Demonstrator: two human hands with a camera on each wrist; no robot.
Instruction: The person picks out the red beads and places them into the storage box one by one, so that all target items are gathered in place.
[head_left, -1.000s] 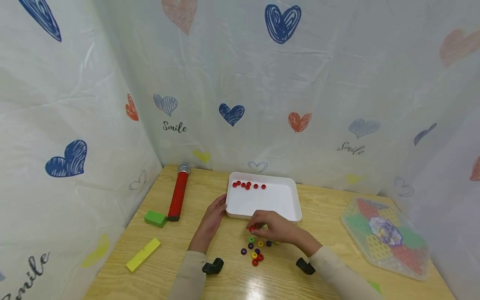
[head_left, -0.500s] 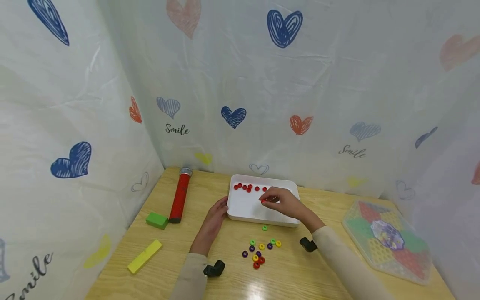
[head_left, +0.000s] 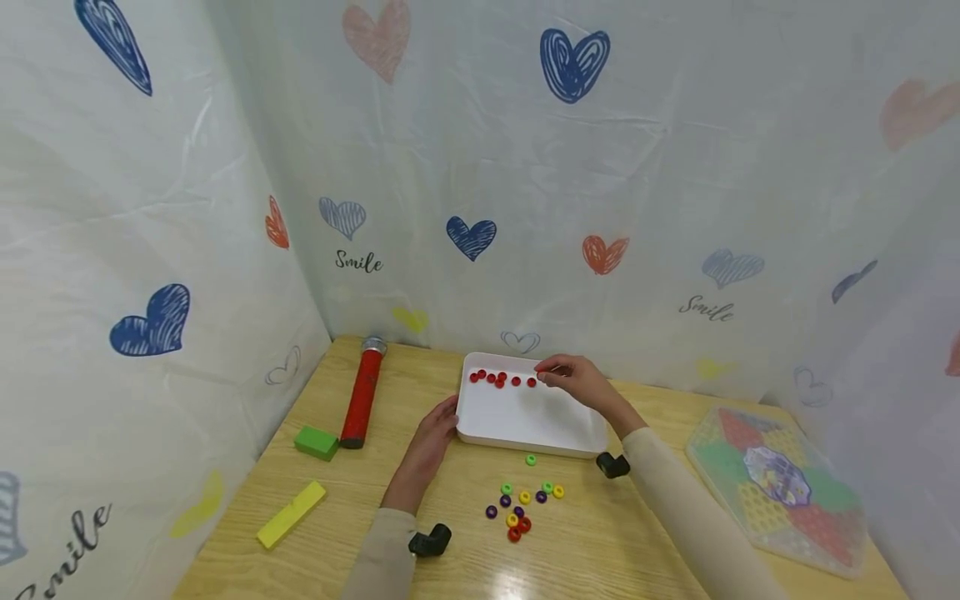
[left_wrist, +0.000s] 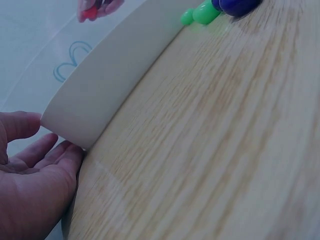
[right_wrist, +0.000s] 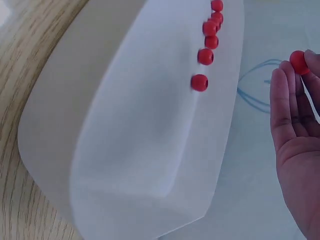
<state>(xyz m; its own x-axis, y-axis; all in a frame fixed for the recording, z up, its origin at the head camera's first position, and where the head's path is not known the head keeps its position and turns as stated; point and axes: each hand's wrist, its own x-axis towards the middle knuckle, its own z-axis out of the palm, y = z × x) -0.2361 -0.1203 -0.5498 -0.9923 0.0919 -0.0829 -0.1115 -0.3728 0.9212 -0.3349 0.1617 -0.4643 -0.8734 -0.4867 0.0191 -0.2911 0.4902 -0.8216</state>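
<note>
In the head view, my right hand [head_left: 581, 382] reaches over the back of the white tray [head_left: 525, 421], to the right of the beads lined up there. Its thumb and fingertips pinch a red bead [right_wrist: 299, 62], seen clearly in the right wrist view, held above the tray. My left hand [head_left: 433, 437] holds the tray's left side near the front corner. In the left wrist view, the left fingertips touch the tray's outer wall [left_wrist: 107, 80] from rim to base. Several red beads [right_wrist: 205, 56] sit along the tray's back side.
Loose beads in green, yellow, purple and red [head_left: 517, 512] lie before the tray. At left are a red tube with a silver end [head_left: 362, 396], a green block [head_left: 317, 442] and a yellow block [head_left: 292, 515]. A clear case of coloured pieces [head_left: 776, 487] lies at right.
My right hand has carried the red bead from above the loose beads, over the tray, to its back side. My left hand stays at the tray; the head view has shifted slightly.
</note>
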